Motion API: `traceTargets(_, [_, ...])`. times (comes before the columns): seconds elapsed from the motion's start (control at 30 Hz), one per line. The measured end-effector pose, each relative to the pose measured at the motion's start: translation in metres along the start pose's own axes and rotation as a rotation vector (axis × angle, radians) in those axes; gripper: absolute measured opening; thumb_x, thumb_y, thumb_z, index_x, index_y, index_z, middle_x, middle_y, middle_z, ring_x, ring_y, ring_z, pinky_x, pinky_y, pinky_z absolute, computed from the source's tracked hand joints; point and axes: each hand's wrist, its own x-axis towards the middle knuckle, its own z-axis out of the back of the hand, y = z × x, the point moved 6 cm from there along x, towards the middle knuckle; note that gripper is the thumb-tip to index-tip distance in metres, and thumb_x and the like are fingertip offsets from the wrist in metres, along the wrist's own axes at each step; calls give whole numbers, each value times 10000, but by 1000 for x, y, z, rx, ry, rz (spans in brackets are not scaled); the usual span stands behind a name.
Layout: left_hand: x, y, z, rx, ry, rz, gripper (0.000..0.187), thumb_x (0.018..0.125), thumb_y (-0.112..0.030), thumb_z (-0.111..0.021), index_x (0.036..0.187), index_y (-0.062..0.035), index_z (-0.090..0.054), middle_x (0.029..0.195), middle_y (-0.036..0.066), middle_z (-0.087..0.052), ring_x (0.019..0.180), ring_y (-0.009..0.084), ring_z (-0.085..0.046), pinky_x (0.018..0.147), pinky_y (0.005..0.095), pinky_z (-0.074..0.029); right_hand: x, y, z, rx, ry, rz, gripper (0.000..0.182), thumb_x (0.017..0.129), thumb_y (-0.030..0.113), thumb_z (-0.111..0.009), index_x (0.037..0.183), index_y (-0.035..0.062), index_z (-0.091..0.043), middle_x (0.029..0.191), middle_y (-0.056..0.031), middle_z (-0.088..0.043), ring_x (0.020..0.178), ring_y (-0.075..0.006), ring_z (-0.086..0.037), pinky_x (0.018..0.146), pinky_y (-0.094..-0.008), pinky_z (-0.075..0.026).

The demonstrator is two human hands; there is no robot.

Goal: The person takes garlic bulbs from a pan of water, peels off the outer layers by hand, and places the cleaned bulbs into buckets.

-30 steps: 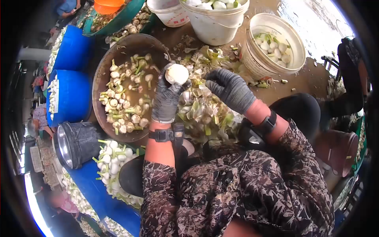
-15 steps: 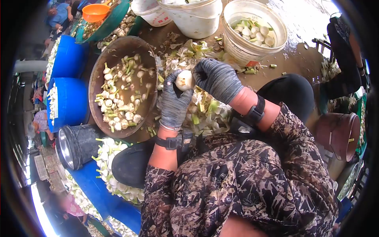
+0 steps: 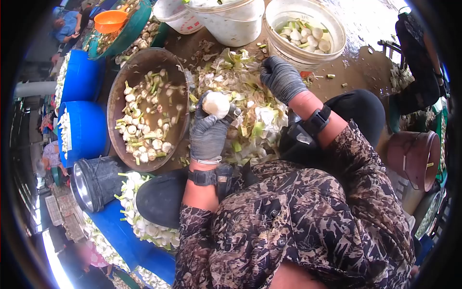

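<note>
Wet brown floor (image 3: 363, 89) lies under a heap of pale peelings (image 3: 252, 120), with a round basin (image 3: 137, 67) of stemmed bulbs (image 3: 144, 130) on one side and a white bucket (image 3: 298, 12) of smooth bulbs (image 3: 308, 38) beyond. Above the heap's left edge, the gloved left hand (image 3: 209, 132) cups a round white bulb (image 3: 216, 105) in bent fingers. Apart from it, near the bucket, the gloved right hand (image 3: 284, 79) is curled inward, though whether it pinches anything I cannot tell.

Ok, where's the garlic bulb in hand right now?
In the head view, just left of centre: the white garlic bulb is in the left hand, right of the brown basin, by the left side of the peelings pile.
</note>
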Motion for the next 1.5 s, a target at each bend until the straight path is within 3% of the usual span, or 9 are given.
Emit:
traceTargets(0.1, [3, -3, 0, 19, -12, -35, 595, 794, -92, -659, 1350, -69, -446, 1239, 132, -516, 1140, 286, -530, 984, 476, -472, -3, 20, 11, -23, -41, 172, 145, 834, 190, -634, 877, 52, -635, 806, -181, -655, 767, -364, -642, 718, -439, -515])
traceTargets(0.3, [9, -12, -6, 1059, -106, -258, 542, 838, -69, -641, 1339, -44, -436, 1239, 105, -489, 1129, 222, -516, 999, 345, -435, -34, 79, 7, 169, 140, 231, 162, 818, 156, -655, 942, 64, -608, 749, -146, -641, 712, -342, -645, 632, -418, -511])
traceTargets(0.7, [7, -7, 3, 1001, -107, -232, 457, 840, 32, -600, 1273, -6, -459, 1175, 108, -559, 1052, 190, -563, 955, 314, -458, -32, 85, -30, -133, 182, 256, 118, 802, 159, -653, 805, 63, -585, 722, -155, -627, 674, -367, -617, 617, -431, -499])
traceTargets(0.9, [2, -8, 14, 528, -130, -87, 459, 892, -90, -575, 1321, -21, -427, 1215, 113, -527, 1122, 198, -524, 986, 360, -466, -12, 44, -42, 149, 191, 7, 219, 817, 239, -596, 883, 35, -638, 777, -207, -649, 760, -389, -640, 716, -449, -513])
traceTargets(1.03, [7, -9, 37, 9, -23, -29, 531, 853, -126, -603, 1345, -25, -434, 1275, 124, -496, 1164, 272, -517, 1009, 448, -471, 13, 7, -21, -248, 168, -101, 227, 857, 230, -580, 983, 47, -627, 910, -211, -671, 875, -380, -642, 785, -437, -517])
traceTargets(1.27, [3, -1, 34, 124, -42, -4, 542, 868, -227, -618, 1349, -64, -428, 1280, 126, -475, 1150, 282, -519, 988, 464, -478, -36, 95, -19, 257, 290, 187, 565, 803, 457, -720, 1187, 64, -588, 911, -131, -658, 816, -278, -659, 744, -377, -522])
traceTargets(1.4, [2, 7, 36, 360, -63, -32, 574, 848, -255, -678, 1331, -75, -425, 1232, 121, -486, 1109, 238, -532, 936, 430, -512, -41, 87, -47, 218, 239, 301, 298, 865, 303, -676, 1002, 45, -616, 829, -149, -653, 750, -293, -649, 694, -375, -514])
traceTargets(1.47, [1, 2, 37, 513, -69, -86, 577, 838, -253, -696, 1321, -77, -434, 1210, 114, -496, 1095, 232, -538, 919, 422, -522, -26, 65, -49, 342, 209, 119, 157, 870, 137, -683, 918, 17, -595, 775, -110, -642, 686, -175, -597, 669, -320, -499])
traceTargets(1.5, [1, 0, 34, 369, -63, -60, 547, 836, -231, -696, 1303, -73, -459, 1165, 106, -524, 1063, 242, -555, 903, 417, -518, -19, 56, -40, 245, 129, 96, 141, 874, 124, -670, 935, 20, -597, 763, -117, -651, 675, -209, -609, 664, -328, -502])
